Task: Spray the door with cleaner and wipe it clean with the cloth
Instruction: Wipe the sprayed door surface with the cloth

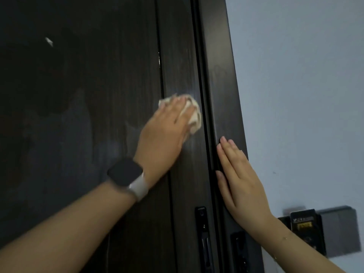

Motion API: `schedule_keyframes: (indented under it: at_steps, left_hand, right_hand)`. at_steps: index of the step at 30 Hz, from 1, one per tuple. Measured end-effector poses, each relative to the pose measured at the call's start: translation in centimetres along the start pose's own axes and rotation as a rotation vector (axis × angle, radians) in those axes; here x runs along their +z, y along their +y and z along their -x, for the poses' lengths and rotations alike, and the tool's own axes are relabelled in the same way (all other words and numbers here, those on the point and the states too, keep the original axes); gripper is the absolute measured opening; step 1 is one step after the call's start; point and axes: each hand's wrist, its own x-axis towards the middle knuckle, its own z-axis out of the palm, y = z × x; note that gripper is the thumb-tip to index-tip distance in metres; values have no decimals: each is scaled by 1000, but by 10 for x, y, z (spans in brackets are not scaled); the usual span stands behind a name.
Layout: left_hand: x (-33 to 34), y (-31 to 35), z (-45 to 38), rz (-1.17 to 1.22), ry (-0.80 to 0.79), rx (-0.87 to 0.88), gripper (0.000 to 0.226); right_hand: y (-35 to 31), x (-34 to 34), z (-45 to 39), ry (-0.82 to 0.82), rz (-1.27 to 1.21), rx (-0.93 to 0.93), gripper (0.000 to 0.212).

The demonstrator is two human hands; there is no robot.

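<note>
A dark wood-grain door (98, 95) fills the left and middle of the head view. My left hand (165, 129), with a watch on the wrist, presses a crumpled cream cloth (195, 115) flat against the door's right stile, fingers straight over it. Wet smears show on the panel to the left of the hand. My right hand (240, 182) lies flat with straight fingers on the dark door frame (222, 75) to the right. No spray bottle is in view.
A black door lock (204, 239) sits low on the door's edge. A pale wall (305, 95) runs to the right of the frame. A grey wall switch plate with a small black device (307, 229) on it hangs at lower right.
</note>
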Motion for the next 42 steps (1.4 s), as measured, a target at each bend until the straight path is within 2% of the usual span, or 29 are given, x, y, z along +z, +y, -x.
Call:
schedule_keyframes:
  at_steps: [2,4,6,10,13,16,18,20,22,25,30,32,33,34,37,38,42]
  left_hand:
    - [5,-11,-40,-7,29,-59,43]
    - [9,-7,-44,-12,61,-70,45]
    - [10,11,-13,15,67,-32,44]
    - [4,51,84,153,-50,110,41]
    - [-8,43,106,105,-119,143,43]
    - [-22,-5,82,57,-84,18,44]
    - [-33,-50,51,18,-27,-116,43]
    - [-46,-78,24,11,12,-232,40]
    - [-48,-81,17,24,34,-266,39]
    - [-45,-59,56,49,13,-141,43]
    - [-48,-10,181,150,-243,123,42]
    - [-55,-12,189,160,-292,226,44]
    - [-58,-22,180,177,-275,221,44]
    - [-60,-32,164,202,-233,152,45]
    - [-69,-75,95,252,-42,-219,50]
    - [-70,-86,78,239,-7,-269,49]
    - [-62,-81,94,155,-13,-223,48]
  right_hand:
    - [2,2,1,10,10,-2,51]
    - [1,3,2,18,15,-7,51]
    - [2,3,2,19,23,-13,51]
    - [2,1,2,-7,22,-3,52]
    - [-2,1,3,-14,23,-1,52]
    - [-4,-1,1,11,-4,2,50]
    - [-9,-1,4,28,-118,-15,52]
    - [-20,3,10,-37,-169,-137,59]
    - [-28,9,17,-124,-95,-243,58]
    - [-31,12,20,-154,-88,-216,52]
    - [-30,13,21,-202,1,-238,50]
    - [-30,14,21,-209,25,-229,50]
    - [-31,14,21,-207,31,-220,50]
    - [-32,15,21,-205,32,-211,50]
    - [-42,15,25,-195,-17,-147,49]
    - [-47,15,27,-188,-49,-106,49]
    - [-77,22,44,-238,-117,47,57]
